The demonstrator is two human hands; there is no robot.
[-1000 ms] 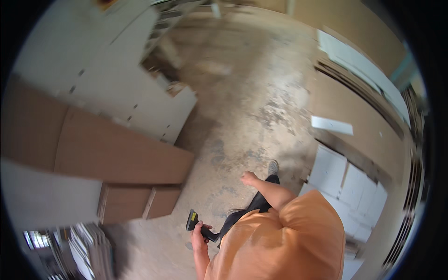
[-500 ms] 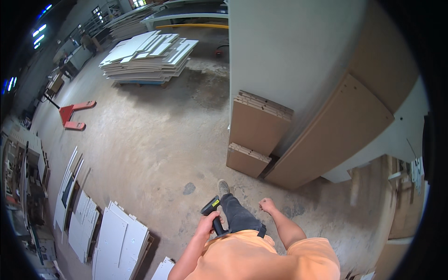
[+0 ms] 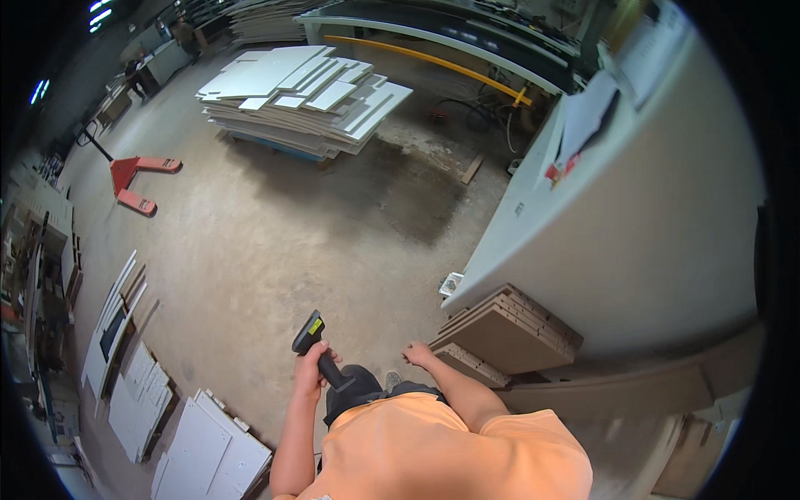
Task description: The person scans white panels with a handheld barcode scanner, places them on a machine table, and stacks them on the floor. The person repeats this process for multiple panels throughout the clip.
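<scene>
My left hand [image 3: 309, 368] is wrapped round the grip of a black handheld barcode scanner [image 3: 309, 330] with a yellow label on its head. The scanner points up and forward in front of my body. My right hand [image 3: 416, 354] hangs low with its fingers curled in and nothing seen in it. Just beyond that hand, to its right, a stack of brown drilled boards [image 3: 514, 333] leans against a large pale cabinet [image 3: 617, 217]. In this view the hand comes close to the boards; whether it touches them I cannot tell.
White panels [image 3: 300, 92] are piled on a blue pallet ahead. A red pallet jack [image 3: 137, 182] stands at the far left. More white panels [image 3: 212, 446] lean in rows near left. Behind the pallet is a long machine with a yellow bar [image 3: 425, 60].
I have moved forward and my view has turned right, so the cabinet and brown boards now sit lower and farther right. The scanner is raised, still in my left hand.
</scene>
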